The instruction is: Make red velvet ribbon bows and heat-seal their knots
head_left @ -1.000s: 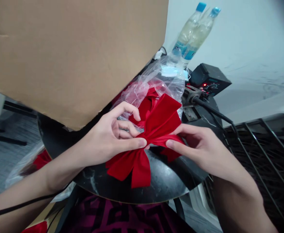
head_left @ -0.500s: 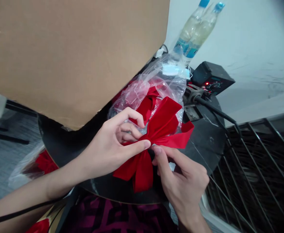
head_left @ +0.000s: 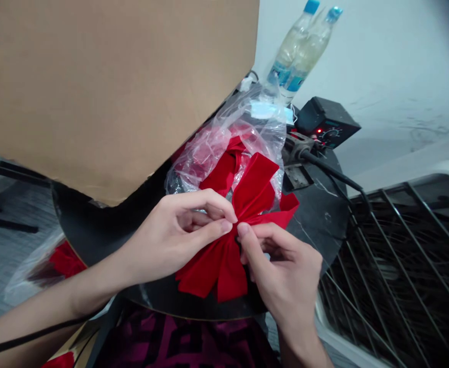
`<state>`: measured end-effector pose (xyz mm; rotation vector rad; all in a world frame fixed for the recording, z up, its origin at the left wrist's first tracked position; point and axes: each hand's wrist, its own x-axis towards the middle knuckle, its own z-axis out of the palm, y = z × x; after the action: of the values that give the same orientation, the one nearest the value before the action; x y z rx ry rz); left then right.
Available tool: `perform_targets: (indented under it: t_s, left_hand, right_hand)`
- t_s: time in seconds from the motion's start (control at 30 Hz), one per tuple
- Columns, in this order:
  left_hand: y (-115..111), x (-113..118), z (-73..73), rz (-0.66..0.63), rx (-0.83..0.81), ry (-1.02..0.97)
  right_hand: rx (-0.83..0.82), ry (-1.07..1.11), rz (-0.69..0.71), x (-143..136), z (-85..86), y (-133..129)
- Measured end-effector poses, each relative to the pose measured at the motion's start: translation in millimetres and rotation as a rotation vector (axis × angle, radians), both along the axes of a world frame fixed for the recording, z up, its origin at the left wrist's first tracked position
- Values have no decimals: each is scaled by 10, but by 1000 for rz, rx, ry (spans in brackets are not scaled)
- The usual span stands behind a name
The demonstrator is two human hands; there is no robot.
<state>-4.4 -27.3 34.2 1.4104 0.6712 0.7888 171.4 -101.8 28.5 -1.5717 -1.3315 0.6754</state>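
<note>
A red ribbon bow (head_left: 257, 186) is held over the black round table, its loops and tails spreading up right and down from a narrow middle. My left hand (head_left: 189, 232) pinches at the bow's middle from the left, thumb and index finger together. From the right, my right hand (head_left: 281, 266) pinches the same middle, its thumb and index tip almost touching the left fingertips. Just behind the bow lies a clear plastic bag (head_left: 205, 148) with more red ribbon in it. What lies beneath the fingertips is hidden.
A large cardboard box (head_left: 124, 92) fills the upper left. Two bottles (head_left: 295, 56), a blue mask (head_left: 272, 111) and a black control unit (head_left: 327, 122) with a red light stand behind. Right of the round table (head_left: 324, 214) is a wire-grilled appliance (head_left: 400, 266). Another bag (head_left: 36, 271) lies lower left.
My left index finger has come down from its raised curl to meet the thumb at the bow's middle. The lower tails have spread a little. The whole view has shifted slightly.
</note>
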Motion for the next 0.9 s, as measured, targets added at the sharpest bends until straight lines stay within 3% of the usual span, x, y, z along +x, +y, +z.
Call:
perform_targets:
  t_s: [0.33, 0.9]
  left_hand:
    - [45, 16, -6, 18, -1, 61]
    - [111, 69, -29, 88, -62, 112]
  right_hand:
    - [-86, 172, 21, 58, -10, 45]
    - [-87, 190, 15, 88, -31, 139]
